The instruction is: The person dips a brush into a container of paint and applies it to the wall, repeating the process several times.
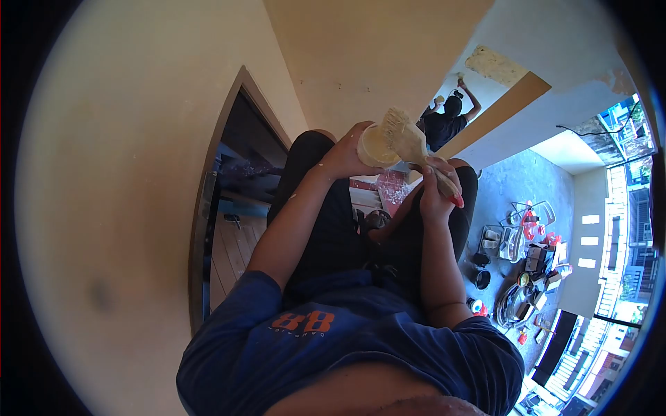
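Observation:
My left hand (345, 154) is wrapped round a small pale tub (373, 154) with cream-coloured paint inside, its mouth facing me. In my right hand (440, 182) is a wide paintbrush (411, 144), gripped by its handle, whose red end sticks out below my fingers. The brush's paint-caked bristles point up and left, overlapping the tub's right rim in this view. Both hands are held in front of my bent knees, close together. Small light specks of paint dot my left hand and forearm.
A brown-framed opening (239, 125) is on the left, beside a cream wall (125, 173). Another person (447, 125) reaches up to a patchy wall beyond my knees. On the grey floor (534, 173) at right lie buckets, coiled hose (512, 305) and assorted tools.

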A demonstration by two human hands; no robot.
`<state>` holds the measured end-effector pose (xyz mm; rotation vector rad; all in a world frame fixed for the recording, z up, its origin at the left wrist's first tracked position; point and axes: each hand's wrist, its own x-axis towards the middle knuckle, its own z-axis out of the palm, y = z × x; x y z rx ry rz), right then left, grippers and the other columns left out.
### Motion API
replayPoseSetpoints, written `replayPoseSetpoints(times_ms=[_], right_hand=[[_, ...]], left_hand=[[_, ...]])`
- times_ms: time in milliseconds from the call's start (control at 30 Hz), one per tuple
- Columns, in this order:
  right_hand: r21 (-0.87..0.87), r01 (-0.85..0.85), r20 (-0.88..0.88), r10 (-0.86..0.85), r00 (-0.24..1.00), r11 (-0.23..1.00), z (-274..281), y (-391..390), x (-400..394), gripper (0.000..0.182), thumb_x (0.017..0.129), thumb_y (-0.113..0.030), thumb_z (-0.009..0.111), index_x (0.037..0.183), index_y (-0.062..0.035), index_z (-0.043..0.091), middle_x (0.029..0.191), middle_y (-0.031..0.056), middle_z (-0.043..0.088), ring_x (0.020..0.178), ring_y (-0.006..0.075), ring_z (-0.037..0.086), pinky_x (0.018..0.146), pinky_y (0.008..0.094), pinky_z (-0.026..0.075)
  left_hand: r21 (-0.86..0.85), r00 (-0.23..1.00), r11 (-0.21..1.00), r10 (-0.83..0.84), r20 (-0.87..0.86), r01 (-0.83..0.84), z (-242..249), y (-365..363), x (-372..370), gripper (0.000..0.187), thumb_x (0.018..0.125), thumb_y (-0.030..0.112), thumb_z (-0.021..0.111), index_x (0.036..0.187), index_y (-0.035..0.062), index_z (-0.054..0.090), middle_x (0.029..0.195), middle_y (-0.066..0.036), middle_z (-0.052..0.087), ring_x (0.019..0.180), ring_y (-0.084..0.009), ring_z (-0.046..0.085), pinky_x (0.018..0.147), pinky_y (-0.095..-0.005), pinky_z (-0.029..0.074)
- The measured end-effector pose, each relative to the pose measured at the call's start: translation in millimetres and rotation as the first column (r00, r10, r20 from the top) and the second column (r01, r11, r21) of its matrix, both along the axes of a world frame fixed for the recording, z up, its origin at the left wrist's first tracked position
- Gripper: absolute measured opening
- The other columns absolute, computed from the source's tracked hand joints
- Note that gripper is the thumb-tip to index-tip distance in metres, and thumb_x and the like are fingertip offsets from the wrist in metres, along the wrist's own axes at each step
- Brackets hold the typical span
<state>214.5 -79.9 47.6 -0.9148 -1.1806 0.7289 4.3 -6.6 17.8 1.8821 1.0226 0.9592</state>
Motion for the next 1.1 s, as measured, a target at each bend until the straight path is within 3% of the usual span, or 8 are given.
replayPoseSetpoints(times_ms=[233,333,433,500,833,900,1033,1100], right_hand=[[-0.01,-0.006,0.02,0.006,1.0,1.0,5.6,-2.2,2.9,0.012,0.087,0.003,0.062,0.099,0.0047,0.063,0.103,0.0173,0.066,0.09,0.0226,0.067,0.082,0.0331,0.054],[0.113,0.021,-0.005,-0.021,1.0,0.993,4.2,1.1,1.4,0.012,0.087,0.002,0.063,0.099,0.0044,0.063,0.104,0.0169,0.066,0.088,0.0218,0.067,0.082,0.0321,0.054],[0.038,0.036,0.149,-0.041,0.988,0.999,2.5,-3.3,5.0,0.013,0.087,0.002,0.063,0.099,0.0044,0.063,0.104,0.0174,0.067,0.091,0.0223,0.067,0.084,0.0324,0.053],[0.036,-0.032,0.02,0.031,0.999,0.999,3.9,-4.9,3.0,0.016,0.09,-0.003,0.06,0.104,0.0032,0.06,0.107,0.0168,0.063,0.095,0.0223,0.064,0.087,0.0341,0.051],[-0.027,-0.013,0.12,0.017,0.993,1.0,2.8,-5.2,4.3,0.013,0.09,-0.001,0.06,0.103,0.0032,0.06,0.108,0.0164,0.063,0.098,0.023,0.063,0.088,0.0342,0.052],[0.073,-0.001,-0.014,0.002,1.0,0.997,-0.6,-2.7,0.3,0.013,0.09,0.0,0.06,0.102,0.0034,0.061,0.108,0.0163,0.064,0.098,0.0225,0.063,0.089,0.0336,0.051],[-0.04,0.031,0.111,-0.026,0.993,0.999,-3.9,-2.7,3.4,0.012,0.089,0.0,0.059,0.101,0.0033,0.061,0.108,0.0161,0.064,0.097,0.022,0.064,0.089,0.0334,0.051],[0.05,0.012,-0.031,-0.011,0.999,0.999,-3.0,-1.2,-1.0,0.013,0.089,0.001,0.058,0.102,0.0041,0.06,0.108,0.0169,0.064,0.096,0.023,0.065,0.087,0.0344,0.053]], left_hand=[[0.0,1.0,1.0,0.008,0.006,-0.008,0.9,2.0,2.9,0.103,0.056,0.026,0.092,0.138,0.0014,0.035,0.128,-0.015,0.055,0.122,-0.0259,0.054,0.103,-0.037,0.043],[-0.005,1.0,1.0,0.021,0.013,-0.021,-2.0,4.5,1.8,0.103,0.056,0.026,0.092,0.138,0.0013,0.035,0.128,-0.015,0.055,0.121,-0.0259,0.054,0.103,-0.0368,0.043],[0.051,1.0,0.999,-0.001,-0.01,0.001,-2.5,3.2,1.3,0.102,0.057,0.026,0.092,0.138,0.0017,0.035,0.128,-0.015,0.055,0.122,-0.0255,0.054,0.103,-0.0366,0.043],[0.035,1.0,0.999,-0.001,0.008,0.001,-4.1,7.5,1.5,0.102,0.057,0.026,0.092,0.138,0.0017,0.035,0.128,-0.015,0.055,0.122,-0.0255,0.054,0.103,-0.0366,0.042],[0.014,1.0,1.0,0.005,0.014,-0.005,-4.6,3.0,1.0,0.101,0.057,0.025,0.092,0.138,0.0016,0.035,0.129,-0.016,0.054,0.123,-0.0259,0.053,0.103,-0.0369,0.042],[0.005,1.0,1.0,-0.006,0.03,0.005,-3.9,4.9,0.4,0.101,0.057,0.024,0.092,0.138,0.0014,0.035,0.129,-0.016,0.054,0.123,-0.0261,0.053,0.103,-0.0371,0.042],[0.027,1.0,1.0,-0.002,0.026,0.001,-2.6,2.0,1.1,0.102,0.057,0.024,0.092,0.138,0.0013,0.035,0.129,-0.016,0.054,0.123,-0.0264,0.052,0.103,-0.0373,0.042],[0.001,1.0,1.0,-0.003,0.029,0.003,-0.8,3.0,0.4,0.102,0.057,0.024,0.092,0.138,0.0013,0.035,0.129,-0.016,0.055,0.123,-0.0265,0.053,0.103,-0.0374,0.043]])
